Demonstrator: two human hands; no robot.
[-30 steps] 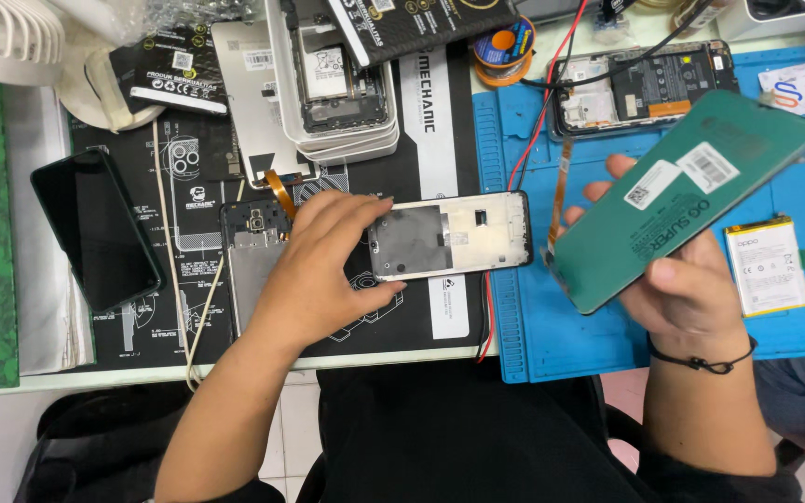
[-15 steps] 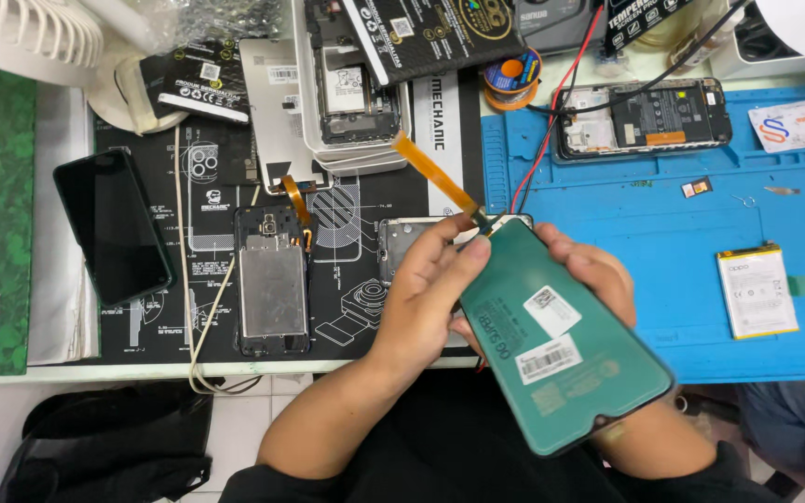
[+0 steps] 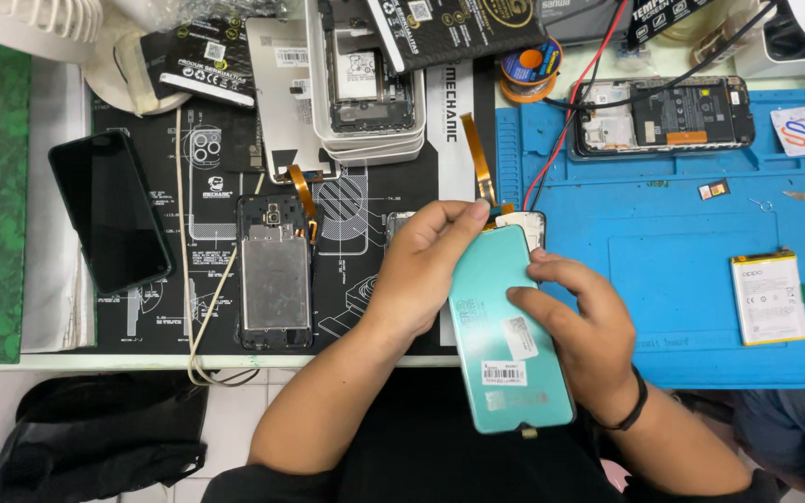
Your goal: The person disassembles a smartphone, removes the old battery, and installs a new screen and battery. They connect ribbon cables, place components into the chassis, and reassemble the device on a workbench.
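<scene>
Both hands clamped on the teal plastic phone back cover [image 3: 507,326] held above the surface edge, left hand [image 3: 426,270] pinching its top, right hand [image 3: 579,326] pressing its face; likely risk: creasing the orange flex ribbon [image 3: 480,163] trapped beneath.

Your left hand [image 3: 421,275] and forearm are bare, with no sleeve or ring showing. Your right hand [image 3: 579,331] has a thin black band at the wrist. You wear dark clothing below.
</scene>
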